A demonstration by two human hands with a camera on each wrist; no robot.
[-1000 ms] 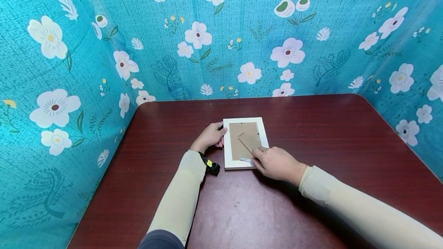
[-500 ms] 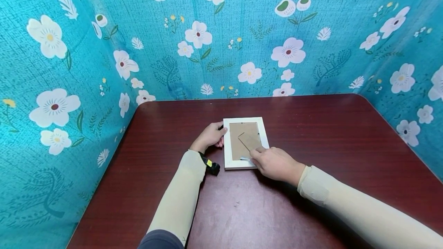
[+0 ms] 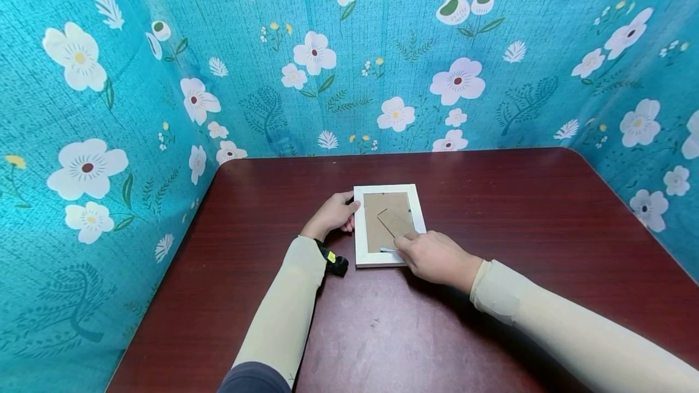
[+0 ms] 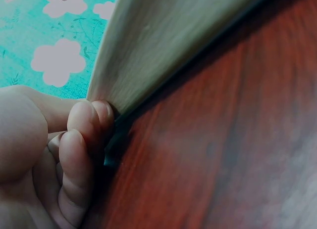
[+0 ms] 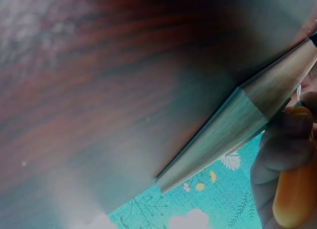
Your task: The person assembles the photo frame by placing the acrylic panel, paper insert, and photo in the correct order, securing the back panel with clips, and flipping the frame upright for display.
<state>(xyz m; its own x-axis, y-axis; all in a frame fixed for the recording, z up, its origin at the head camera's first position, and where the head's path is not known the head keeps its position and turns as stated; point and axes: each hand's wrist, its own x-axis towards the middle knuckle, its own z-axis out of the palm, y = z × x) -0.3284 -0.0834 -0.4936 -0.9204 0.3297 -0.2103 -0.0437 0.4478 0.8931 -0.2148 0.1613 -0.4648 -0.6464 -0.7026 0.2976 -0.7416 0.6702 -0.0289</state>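
Note:
A white picture frame (image 3: pixel 359 232) lies back side up on the table, its brown backing board (image 3: pixel 373 238) with a fold-out stand (image 3: pixel 401 223) facing me. My left hand (image 3: pixel 332 214) grips the frame's left side, thumb on the top edge and fingers curled at the side; the left wrist view shows these fingers (image 4: pixel 81 117) against the wooden edge. Over the frame's lower right part, my right hand (image 3: pixel 437 258) holds a tool with an orange handle (image 5: pixel 292 197). The tool's light metal tip (image 3: pixel 388 250) lies at the backing board's lower edge; its exact kind is hidden by the hand.
The dark red wooden table (image 3: pixel 273 199) extends around the frame. A blue floral cloth (image 3: pixel 262 65) hangs behind it and along both sides. A black wrist device (image 3: pixel 337 264) sits under my left wrist, close to the frame's lower left corner.
My right hand has shifted slightly left over the frame's lower edge, with the tool still in its grip. The left hand and the frame have stayed in place.

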